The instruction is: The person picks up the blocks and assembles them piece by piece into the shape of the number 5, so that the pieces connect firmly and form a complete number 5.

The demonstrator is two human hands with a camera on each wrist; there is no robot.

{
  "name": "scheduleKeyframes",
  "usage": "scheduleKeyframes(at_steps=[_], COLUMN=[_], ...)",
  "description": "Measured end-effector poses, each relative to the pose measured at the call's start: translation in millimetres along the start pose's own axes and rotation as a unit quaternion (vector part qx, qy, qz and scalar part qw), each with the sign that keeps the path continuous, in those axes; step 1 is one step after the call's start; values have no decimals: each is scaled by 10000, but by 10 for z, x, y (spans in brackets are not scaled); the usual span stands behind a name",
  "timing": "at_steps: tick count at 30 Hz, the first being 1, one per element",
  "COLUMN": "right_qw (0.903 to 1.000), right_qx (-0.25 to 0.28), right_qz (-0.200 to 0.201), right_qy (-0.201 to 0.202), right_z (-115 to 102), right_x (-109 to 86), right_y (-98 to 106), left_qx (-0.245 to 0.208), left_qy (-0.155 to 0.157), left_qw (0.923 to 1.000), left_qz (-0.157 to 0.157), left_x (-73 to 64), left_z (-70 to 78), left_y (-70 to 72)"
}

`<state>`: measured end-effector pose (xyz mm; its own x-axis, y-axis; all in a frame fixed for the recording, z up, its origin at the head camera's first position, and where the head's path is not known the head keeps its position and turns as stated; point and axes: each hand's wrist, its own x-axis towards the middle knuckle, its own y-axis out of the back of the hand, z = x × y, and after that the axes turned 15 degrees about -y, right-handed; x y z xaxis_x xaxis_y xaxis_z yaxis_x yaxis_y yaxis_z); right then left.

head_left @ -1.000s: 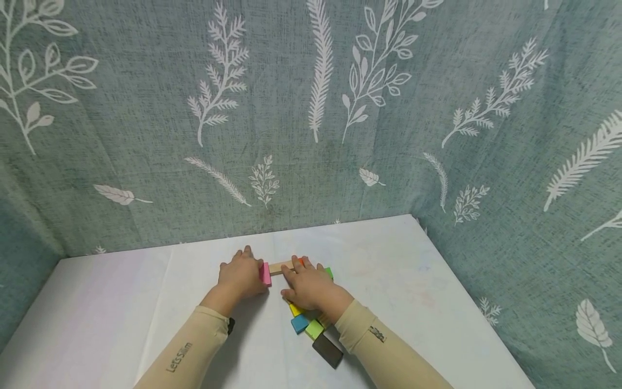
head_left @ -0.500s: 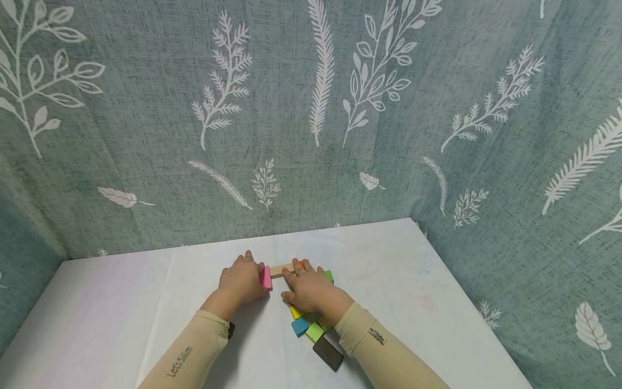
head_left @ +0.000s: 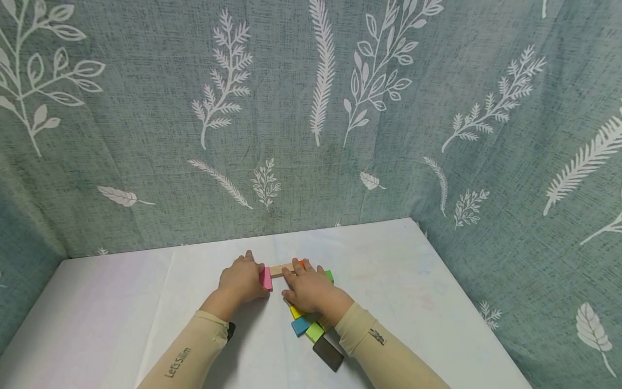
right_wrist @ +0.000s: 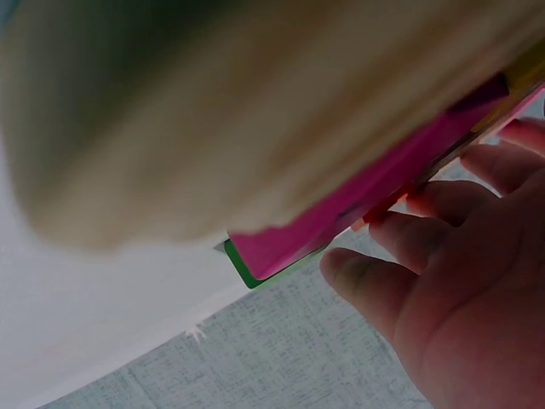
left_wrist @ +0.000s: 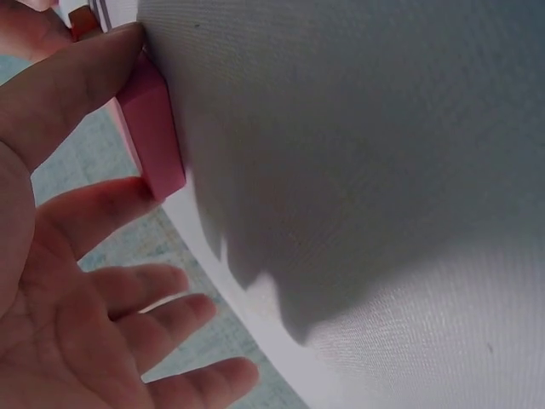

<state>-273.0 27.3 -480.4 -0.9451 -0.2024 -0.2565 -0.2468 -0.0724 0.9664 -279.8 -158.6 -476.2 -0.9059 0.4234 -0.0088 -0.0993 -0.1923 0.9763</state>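
Observation:
My left hand [head_left: 240,280] pinches a pink block [head_left: 265,279] between thumb and index finger. In the left wrist view the pink block [left_wrist: 156,132] stands on the white table, the other fingers spread away from it. Right of it lies a plain wooden block [head_left: 279,270], its far end at an orange block [head_left: 302,262]. My right hand [head_left: 310,289] is spread over the cluster of blocks, fingertips on the wooden and orange ones. The right wrist view shows a magenta block [right_wrist: 341,204] and a green block [right_wrist: 243,266] near the right hand's [right_wrist: 464,290] fingers.
Below the right hand, a yellow block [head_left: 297,312], a blue block [head_left: 299,326], a lime block [head_left: 315,332] and a dark brown block [head_left: 328,354] run toward the front of the white table [head_left: 413,302]. A patterned curtain [head_left: 291,119] hangs behind the table.
The whole head view shifts slightly downward between the first two frames. Both hands and the blocks keep their places relative to each other.

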Motion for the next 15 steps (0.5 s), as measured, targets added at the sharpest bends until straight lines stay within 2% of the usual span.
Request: scheduleKeyframes(at_steps=[15], right_qw=[10000], right_qx=[-66], right_qz=[31], right_qy=[-43], right_z=[-1], right_x=[5], right_y=[-10], left_qx=[19], left_qy=[55], left_qw=[10000], left_qz=[-75], left_x=[-24], left_z=[31], left_y=[17])
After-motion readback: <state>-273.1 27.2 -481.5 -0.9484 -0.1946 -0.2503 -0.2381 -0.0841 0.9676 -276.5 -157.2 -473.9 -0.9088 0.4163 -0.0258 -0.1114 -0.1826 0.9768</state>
